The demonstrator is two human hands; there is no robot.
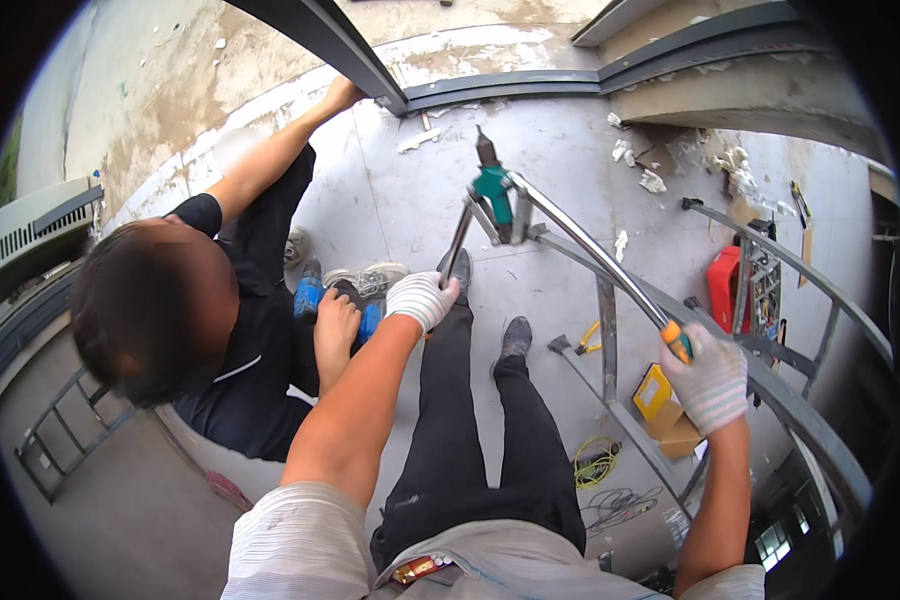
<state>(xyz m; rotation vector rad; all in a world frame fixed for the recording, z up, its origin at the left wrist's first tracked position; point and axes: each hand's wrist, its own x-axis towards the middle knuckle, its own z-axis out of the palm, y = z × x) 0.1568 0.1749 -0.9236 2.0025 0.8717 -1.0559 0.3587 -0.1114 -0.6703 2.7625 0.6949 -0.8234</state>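
A long-arm hand riveter (494,188) with a green body, dark nose and two shiny lever arms points away from me, its levers spread wide. What looks like a thin rivet pin sticks out of its tip. My left hand (422,300), in a striped white work glove, is closed round the left lever. In a matching glove, my right hand (708,378) grips the orange handle end of the right lever. The tool's tip stays apart from the grey metal frame (505,90) beyond it.
At the left a co-worker (260,330) crouches, one hand on the frame, the other on a blue power drill (308,295). A metal stepladder (770,380) stands at the right, near a red toolbox (727,285), a yellow box (652,392) and coiled cables (598,462). White scraps litter the floor.
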